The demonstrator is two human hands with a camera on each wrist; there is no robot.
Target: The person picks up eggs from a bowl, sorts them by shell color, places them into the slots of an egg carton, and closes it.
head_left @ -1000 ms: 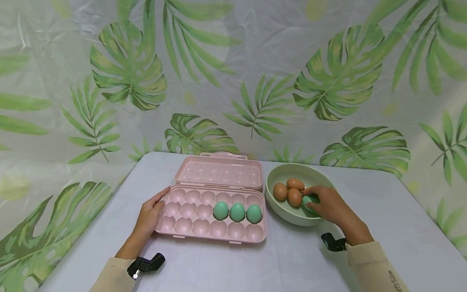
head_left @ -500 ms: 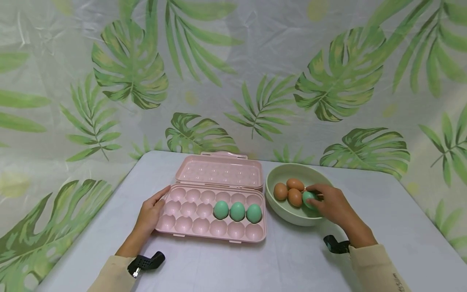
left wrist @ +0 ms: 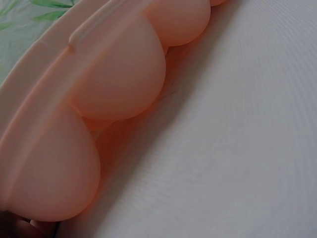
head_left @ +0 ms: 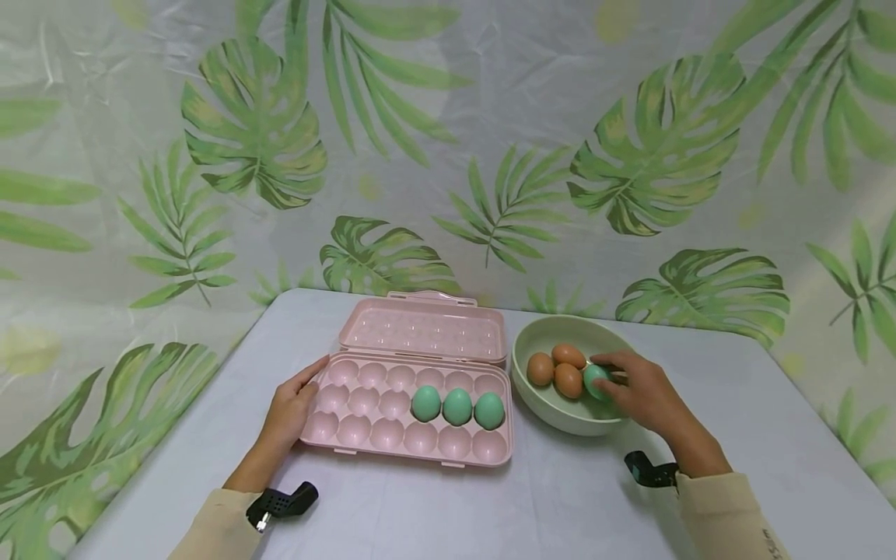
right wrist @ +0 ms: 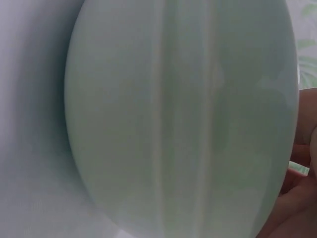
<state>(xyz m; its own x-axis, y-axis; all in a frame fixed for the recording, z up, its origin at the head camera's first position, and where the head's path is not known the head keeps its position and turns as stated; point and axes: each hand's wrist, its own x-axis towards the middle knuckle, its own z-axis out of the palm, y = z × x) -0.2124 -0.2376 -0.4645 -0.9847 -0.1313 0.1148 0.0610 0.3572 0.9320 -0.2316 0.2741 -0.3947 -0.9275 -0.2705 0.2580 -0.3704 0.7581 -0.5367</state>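
In the head view my right hand [head_left: 640, 391] reaches over the near right rim of a pale green bowl [head_left: 560, 420]. Its fingers and thumb pinch a green egg [head_left: 596, 381], partly hidden by the hand. Beside that egg lie several brown eggs [head_left: 568, 381]. My left hand [head_left: 285, 408] holds the left edge of an open pink egg box [head_left: 448, 360]; in the left wrist view a bit of the fingers [left wrist: 25, 228] shows under its corner. Three green eggs [head_left: 457, 407] stand in the right half of the box's middle row, and its other cups hold nothing.
The box's lid [head_left: 423, 330] lies folded back behind it, close to the bowl. A white cloth [head_left: 490, 513] covers the table, and a leaf-patterned sheet [head_left: 518, 93] hangs behind. Each wrist wears a black camera [head_left: 283, 502].
The fingers of my right hand have shifted on the green egg, which now shows more and sits slightly higher in the bowl. My left hand stays on the box.
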